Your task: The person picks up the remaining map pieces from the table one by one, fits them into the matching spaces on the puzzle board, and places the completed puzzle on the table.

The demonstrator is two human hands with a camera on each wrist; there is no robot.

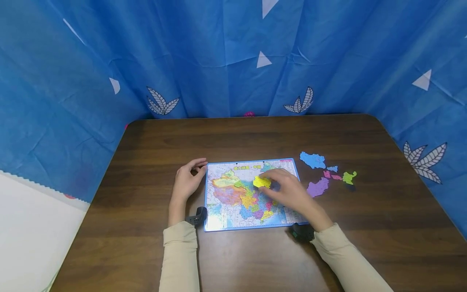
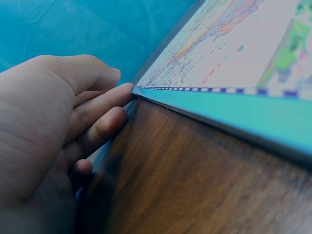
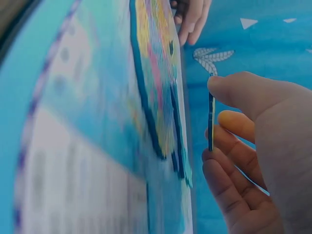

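Note:
A flat map puzzle board point(image 1: 233, 222) with a blue border lies on the table, many coloured pieces set on its middle. Above its upper right part, my right hand point(image 1: 288, 190) pinches a yellow puzzle piece point(image 1: 261, 182) between thumb and fingers. The right wrist view shows this piece point(image 3: 211, 114) edge-on, held off the board's surface. My left hand point(image 1: 187, 182) rests at the board's upper left corner. In the left wrist view its loosely bent fingers point(image 2: 105, 109) meet the board's edge.
Right of the board lie loose puzzle pieces: a blue one point(image 1: 312, 160), a small blue one point(image 1: 332, 168), a purple one point(image 1: 318, 187), pink ones point(image 1: 336, 177) and a green one point(image 1: 348, 177). A blue curtain point(image 1: 219, 61) hangs behind the brown table point(image 1: 248, 263).

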